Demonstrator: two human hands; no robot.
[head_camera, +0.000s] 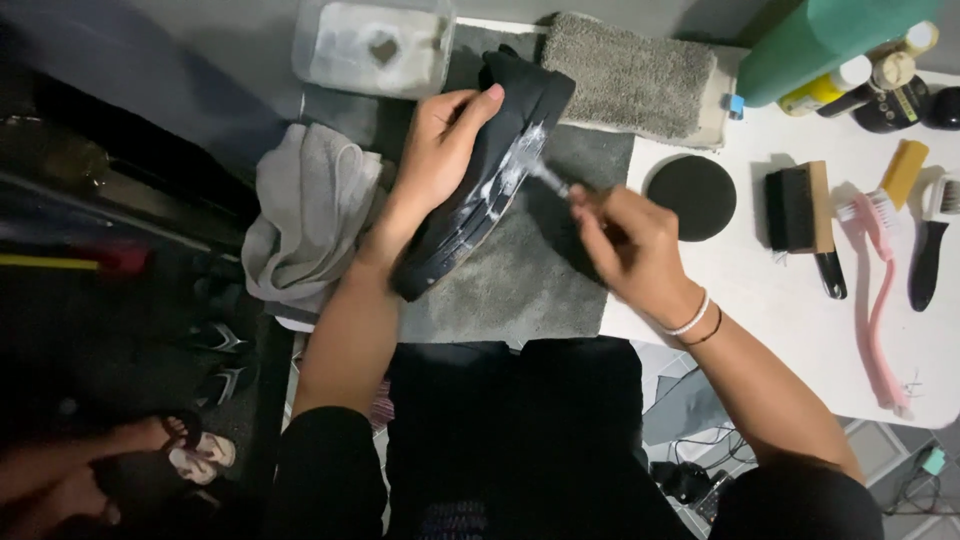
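A matt black shoe (480, 170), its ribbed rubber sole streaked with white foam, is seen above a grey mat (520, 280) of short, rough pile. Left of the mat, soft crumpled grey cloth (305, 215) is seen; behind it, a clear plastic tub (372, 45). Right of the mat, a smooth white tabletop (780, 300), a wood-backed bristle brush (800, 210) and a glossy pink plastic brush (875, 290) are seen.

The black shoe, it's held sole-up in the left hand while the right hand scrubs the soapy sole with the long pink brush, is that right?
Not quite. In the head view the long pink brush lies unused on the white table. The right hand scrubs with a small brush instead. The rest holds: the left hand holds the black shoe sole-up, and the sole is soapy.
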